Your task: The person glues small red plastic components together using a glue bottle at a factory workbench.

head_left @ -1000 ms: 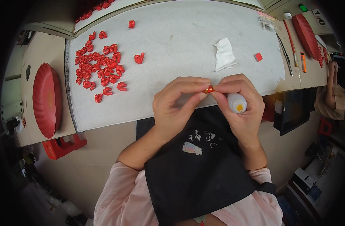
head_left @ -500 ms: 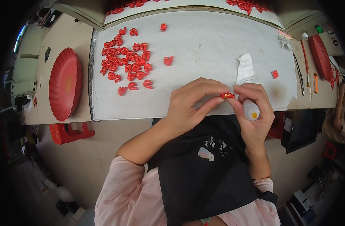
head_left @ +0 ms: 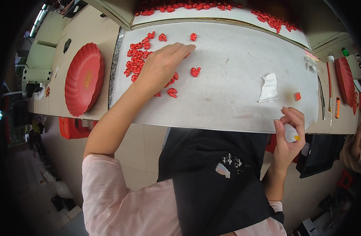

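Over the group of small glossy red figurines (head_left: 138, 58) at the far left of the work sheet, my left hand (head_left: 164, 65) reaches out with its fingers closed. A bit of a red figurine (head_left: 187, 55) peeks out under its fingertips; most of that piece is hidden. Two single figurines lie to the right of the group, one far (head_left: 193, 37) and one nearer (head_left: 195, 72). By the sheet's near right edge, my right hand (head_left: 285, 147) wraps round a small white squeeze bottle (head_left: 290, 133) with a yellow tip.
White paper (head_left: 224, 106) covers the table. On it lie a crumpled tissue (head_left: 269, 87) and a red block (head_left: 297, 96). Scalloped red trays stand at left (head_left: 85, 78) and right (head_left: 344, 80). Brushes (head_left: 329, 86) lie at the right. More red pieces fill the shelf (head_left: 184, 6) behind.
My left hand has gone from beside my right hand to the figurine group at far left, carrying the red piece. My right hand has drawn apart, keeping the bottle. The view has shifted.
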Demonstrator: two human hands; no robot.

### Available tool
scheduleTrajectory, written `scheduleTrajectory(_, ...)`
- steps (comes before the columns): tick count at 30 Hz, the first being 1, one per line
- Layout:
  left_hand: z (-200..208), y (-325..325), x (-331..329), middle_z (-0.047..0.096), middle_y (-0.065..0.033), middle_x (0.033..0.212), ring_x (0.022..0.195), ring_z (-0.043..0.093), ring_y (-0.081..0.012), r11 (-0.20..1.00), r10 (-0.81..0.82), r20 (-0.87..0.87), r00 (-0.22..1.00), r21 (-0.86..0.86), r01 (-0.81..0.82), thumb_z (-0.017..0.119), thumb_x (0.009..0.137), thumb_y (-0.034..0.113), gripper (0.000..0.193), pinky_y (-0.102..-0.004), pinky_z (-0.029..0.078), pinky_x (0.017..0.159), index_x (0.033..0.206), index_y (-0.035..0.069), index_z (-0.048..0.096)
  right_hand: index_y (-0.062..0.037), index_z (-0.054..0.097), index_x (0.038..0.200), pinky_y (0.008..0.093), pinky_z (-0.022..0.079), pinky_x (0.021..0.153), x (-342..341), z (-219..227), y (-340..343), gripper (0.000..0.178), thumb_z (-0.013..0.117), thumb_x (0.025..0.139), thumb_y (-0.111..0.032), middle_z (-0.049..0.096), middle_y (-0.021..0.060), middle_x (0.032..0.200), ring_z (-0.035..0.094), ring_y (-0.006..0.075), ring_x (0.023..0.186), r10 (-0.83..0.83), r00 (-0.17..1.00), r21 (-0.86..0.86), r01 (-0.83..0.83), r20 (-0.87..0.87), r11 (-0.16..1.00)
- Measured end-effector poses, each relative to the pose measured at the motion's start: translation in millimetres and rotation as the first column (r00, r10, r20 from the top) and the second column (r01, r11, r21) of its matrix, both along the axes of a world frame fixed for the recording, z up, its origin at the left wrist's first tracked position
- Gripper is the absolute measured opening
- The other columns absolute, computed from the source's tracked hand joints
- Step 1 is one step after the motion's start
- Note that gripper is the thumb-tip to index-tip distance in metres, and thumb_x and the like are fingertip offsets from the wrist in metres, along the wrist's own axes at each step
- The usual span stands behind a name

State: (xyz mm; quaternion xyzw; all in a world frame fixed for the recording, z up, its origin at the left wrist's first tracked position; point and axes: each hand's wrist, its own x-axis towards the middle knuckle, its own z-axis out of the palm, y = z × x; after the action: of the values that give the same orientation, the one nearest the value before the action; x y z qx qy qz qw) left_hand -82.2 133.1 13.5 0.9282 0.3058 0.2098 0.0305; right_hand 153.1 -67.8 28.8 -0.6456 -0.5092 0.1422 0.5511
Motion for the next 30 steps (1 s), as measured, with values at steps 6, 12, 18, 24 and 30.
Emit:
scheduleTrajectory(6, 11.6, 10.5, 2.9, 0.059, -0.0084, 0.087, 0.072, 0.058, -0.0218, 0.995, 0.023, 0.090, 0.996, -0.095, -0.014, 0.051, 0.076, -0.003, 0.026, -0.0298, 0.048, 0.063, 0.099, 0.006, 0.056, 0.0006, 0.057, 0.090, 0.0189, 0.037, 0.060, 5.6, -2.2, 3.2, 0.025, 0.062, 0.066, 0.008, 0.051, 0.0086, 0.094, 0.044, 0.0078, 0.059, -0.004, 1.000, -0.013, 0.004, -0.007, 1.000)
scheduleTrajectory(12, 13.1, 40.3, 38.8, 0.060, -0.0102, 0.087, 0.076, 0.059, -0.0225, 0.960, 0.217, 0.015, 0.976, -0.186, -0.210, 0.057, 0.075, 0.004, 0.023, -0.0304, 0.047, 0.067, 0.098, 0.004, 0.057, 0.0011, 0.057, 0.090, 0.0190, 0.037, 0.059, 4.9, -0.9, 7.7, 0.025, 0.061, 0.066, 0.008, 0.050, 0.0085, 0.093, 0.044, 0.0081, 0.059, 0.013, 1.000, -0.007, -0.013, -0.028, 1.000)
scheduleTrajectory(18, 3.8, 70.6, 58.7, 0.058, -0.0114, 0.086, 0.077, 0.057, -0.0272, 0.993, 0.105, -0.019, 0.994, -0.058, -0.106, 0.057, 0.073, 0.003, 0.016, -0.0345, 0.045, 0.069, 0.088, 0.002, 0.061, 0.0006, 0.057, 0.090, 0.0192, 0.037, 0.059, 13.3, -3.5, 4.9, 0.026, 0.061, 0.065, 0.008, 0.050, 0.0084, 0.091, 0.043, 0.0085, 0.058, -0.001, 1.000, -0.028, 0.000, -0.030, 1.000)
scheduleTrajectory(24, 4.3, 165.0, 86.9, 0.057, -0.0098, 0.087, 0.075, 0.059, -0.0243, 0.913, 0.168, 0.054, 0.984, 0.367, -0.176, 0.058, 0.074, 0.008, 0.016, -0.0350, 0.047, 0.065, 0.089, 0.008, 0.063, 0.0002, 0.057, 0.090, 0.0217, 0.037, 0.059, 17.3, -1.8, 5.2, 0.028, 0.061, 0.064, 0.008, 0.050, 0.0079, 0.082, 0.044, 0.0113, 0.061, 0.012, 1.000, -0.008, -0.012, -0.016, 1.000)
scheduleTrajectory(30, 94.5, 119.6, 174.0, 0.057, -0.0210, 0.094, 0.086, 0.056, -0.0248, 0.649, 0.393, 0.151, 0.907, -0.744, -0.158, 0.041, 0.084, 0.025, 0.028, -0.0371, 0.042, 0.079, 0.094, 0.005, 0.058, -0.0003, 0.057, 0.088, 0.0220, 0.037, 0.061, 24.5, -4.2, 11.8, 0.026, 0.061, 0.063, 0.008, 0.050, 0.0076, 0.080, 0.044, 0.0120, 0.063, -0.023, 0.997, -0.082, 0.017, -0.073, 0.997)
